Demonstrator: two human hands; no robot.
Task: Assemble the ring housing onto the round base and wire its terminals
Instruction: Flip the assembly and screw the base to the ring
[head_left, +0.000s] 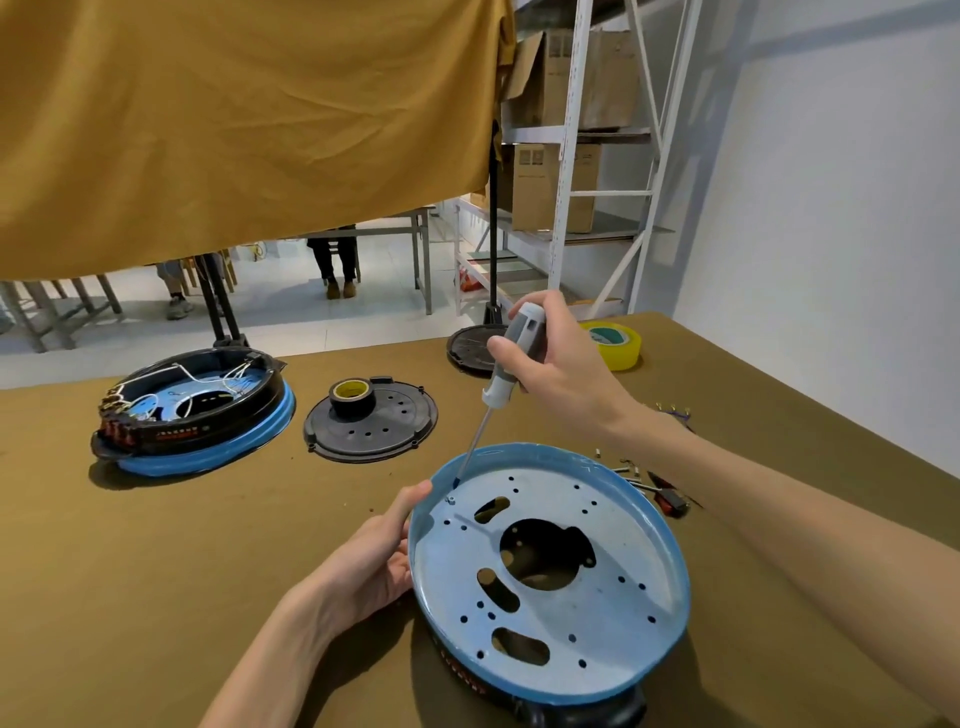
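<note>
Two hands on the job: my right hand (556, 364) grips the grey handle of the screwdriver (506, 374), fingers curled round it, shaft angled down and to the left so the tip sits just beside a small screw (451, 500) on the plate. My left hand (382, 556) rests against the left rim of the round base (550, 577), thumb hooked over the blue edge, fingers out of sight under it. The base lies close in front of me on the brown tabletop (156, 571), its pale perforated face up and tilted a little, with the dark ring housing (498, 691) showing beneath its near edge. Far left sits a second assembly (195, 410), black ring on a blue base, white wires looped inside. Between them lies a black cover plate (371, 426) with a roll of black tape (353, 397) on it. Yellow tape (615, 343) sits beyond my right hand, and small terminals (631, 467) are scattered under my right forearm.
</note>
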